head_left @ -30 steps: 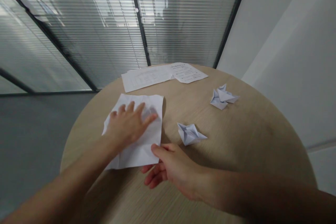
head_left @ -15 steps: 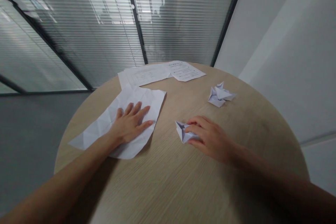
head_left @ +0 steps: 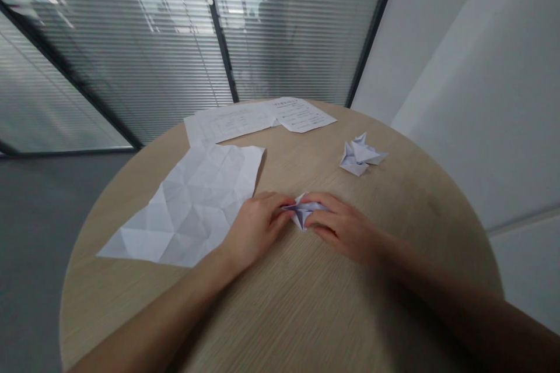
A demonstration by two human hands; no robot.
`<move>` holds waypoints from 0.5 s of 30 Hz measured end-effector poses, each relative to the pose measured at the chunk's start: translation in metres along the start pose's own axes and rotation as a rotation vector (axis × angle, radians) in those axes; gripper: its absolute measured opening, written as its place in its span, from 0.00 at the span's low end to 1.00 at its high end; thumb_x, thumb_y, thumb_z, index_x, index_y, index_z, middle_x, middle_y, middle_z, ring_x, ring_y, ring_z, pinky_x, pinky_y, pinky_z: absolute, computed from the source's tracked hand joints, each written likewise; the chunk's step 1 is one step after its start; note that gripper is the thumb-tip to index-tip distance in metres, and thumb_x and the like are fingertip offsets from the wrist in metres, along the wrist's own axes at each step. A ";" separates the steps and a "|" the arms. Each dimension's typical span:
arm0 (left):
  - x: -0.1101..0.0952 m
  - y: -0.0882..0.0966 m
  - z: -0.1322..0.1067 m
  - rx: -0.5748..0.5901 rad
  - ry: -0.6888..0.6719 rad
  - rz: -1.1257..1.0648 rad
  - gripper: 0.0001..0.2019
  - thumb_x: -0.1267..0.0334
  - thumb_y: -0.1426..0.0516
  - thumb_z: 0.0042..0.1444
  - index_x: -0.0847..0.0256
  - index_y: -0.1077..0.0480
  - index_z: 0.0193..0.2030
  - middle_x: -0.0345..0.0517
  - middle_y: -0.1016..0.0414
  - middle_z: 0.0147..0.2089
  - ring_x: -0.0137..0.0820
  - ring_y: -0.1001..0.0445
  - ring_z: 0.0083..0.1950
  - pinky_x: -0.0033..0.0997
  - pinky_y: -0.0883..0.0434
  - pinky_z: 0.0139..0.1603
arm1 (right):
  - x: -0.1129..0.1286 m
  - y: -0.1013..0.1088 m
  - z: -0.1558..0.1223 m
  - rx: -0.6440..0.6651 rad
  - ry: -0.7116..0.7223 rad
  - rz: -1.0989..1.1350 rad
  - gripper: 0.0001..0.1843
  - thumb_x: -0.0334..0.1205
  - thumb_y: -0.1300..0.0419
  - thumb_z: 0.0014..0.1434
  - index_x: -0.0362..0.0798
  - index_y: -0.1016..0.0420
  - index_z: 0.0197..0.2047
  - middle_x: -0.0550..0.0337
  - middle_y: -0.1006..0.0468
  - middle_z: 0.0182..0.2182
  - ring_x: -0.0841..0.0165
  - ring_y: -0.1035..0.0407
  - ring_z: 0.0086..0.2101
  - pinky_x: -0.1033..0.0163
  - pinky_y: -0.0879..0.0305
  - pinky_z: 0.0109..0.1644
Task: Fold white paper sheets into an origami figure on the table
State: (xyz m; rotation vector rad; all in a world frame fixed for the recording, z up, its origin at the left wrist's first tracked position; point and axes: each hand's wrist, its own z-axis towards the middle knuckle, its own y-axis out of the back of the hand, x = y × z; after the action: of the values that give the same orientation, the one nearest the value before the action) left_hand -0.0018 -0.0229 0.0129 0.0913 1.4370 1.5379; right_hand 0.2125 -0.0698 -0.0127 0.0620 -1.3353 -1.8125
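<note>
A small folded white paper figure [head_left: 303, 213] lies near the middle of the round wooden table [head_left: 306, 315]. My left hand [head_left: 258, 227] pinches its left side and my right hand [head_left: 341, 227] pinches its right side, fingers curled round it. Most of the figure is hidden between my fingers. A large creased white sheet [head_left: 188, 204] lies unfolded and flat just left of my left hand, untouched.
A second folded paper figure [head_left: 361, 154] sits further back on the right. Two printed sheets [head_left: 258, 118] lie at the table's far edge. Behind the table stand glass partitions with blinds; a white wall runs along the right.
My left hand left the creased sheet, which now lies spread flat, and moved right to the small figure. My right hand stays on the figure; both hands now grip it.
</note>
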 end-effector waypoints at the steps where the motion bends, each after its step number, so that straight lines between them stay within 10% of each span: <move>1: 0.001 -0.002 -0.002 -0.027 -0.005 0.000 0.07 0.67 0.44 0.63 0.60 0.24 0.42 0.45 0.18 0.39 0.34 0.21 0.41 0.34 0.25 0.44 | 0.000 0.001 -0.001 -0.039 -0.033 0.007 0.13 0.25 0.42 0.59 0.48 0.26 0.44 0.47 0.29 0.57 0.60 0.32 0.57 0.49 0.33 0.60; 15: -0.001 -0.015 -0.012 -0.136 -0.028 0.047 0.05 0.72 0.43 0.61 0.62 0.27 0.41 0.43 0.19 0.34 0.29 0.22 0.31 0.25 0.28 0.31 | 0.004 -0.006 0.005 -0.197 -0.531 0.344 0.10 0.33 0.35 0.55 0.50 0.28 0.40 0.61 0.19 0.31 0.71 0.26 0.29 0.65 0.30 0.34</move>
State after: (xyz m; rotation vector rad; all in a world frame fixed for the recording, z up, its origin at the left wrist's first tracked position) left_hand 0.0002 -0.0347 -0.0022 0.0652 1.3123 1.6622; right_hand 0.2040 -0.0688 -0.0136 -0.7567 -1.4023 -1.7070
